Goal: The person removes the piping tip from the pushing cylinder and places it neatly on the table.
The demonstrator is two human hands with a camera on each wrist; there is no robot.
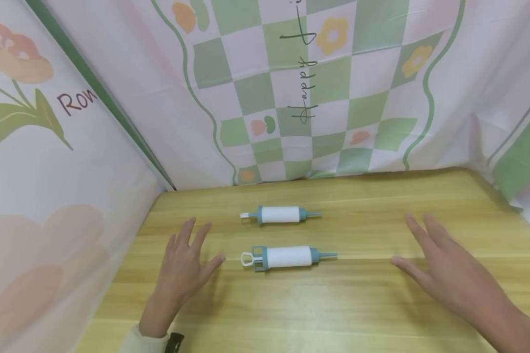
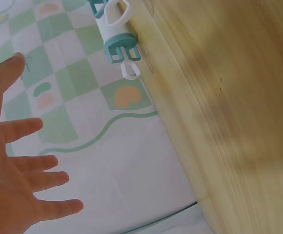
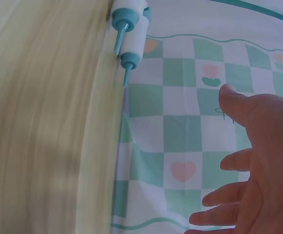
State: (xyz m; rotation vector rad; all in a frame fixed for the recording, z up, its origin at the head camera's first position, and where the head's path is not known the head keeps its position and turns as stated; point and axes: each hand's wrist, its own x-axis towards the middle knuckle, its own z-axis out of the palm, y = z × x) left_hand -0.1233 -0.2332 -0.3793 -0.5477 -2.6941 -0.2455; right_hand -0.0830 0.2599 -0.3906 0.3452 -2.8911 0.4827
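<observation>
Two white syringe-like tools with teal ends lie roughly parallel on the wooden table, nozzles pointing right. The nearer syringe [image 1: 289,257] shows a white ring handle and a teal frame at its left end. Behind it lies the slightly smaller-looking farther syringe [image 1: 280,214]. My left hand [image 1: 183,267] hovers left of the handle ends, fingers spread and holding nothing. Off to the right of the nozzles, my right hand [image 1: 450,269] also has its fingers extended, with nothing in it. The handle ends appear at the top of the left wrist view, the nozzles at the top of the right.
The wooden table [image 1: 366,304] reaches back to a green-and-white checked curtain [image 1: 291,98]. A floral curtain [image 1: 128,235] hangs along the left side, and more fabric [image 1: 512,162] falls at the right edge. A dark band [image 1: 174,342] circles my left wrist.
</observation>
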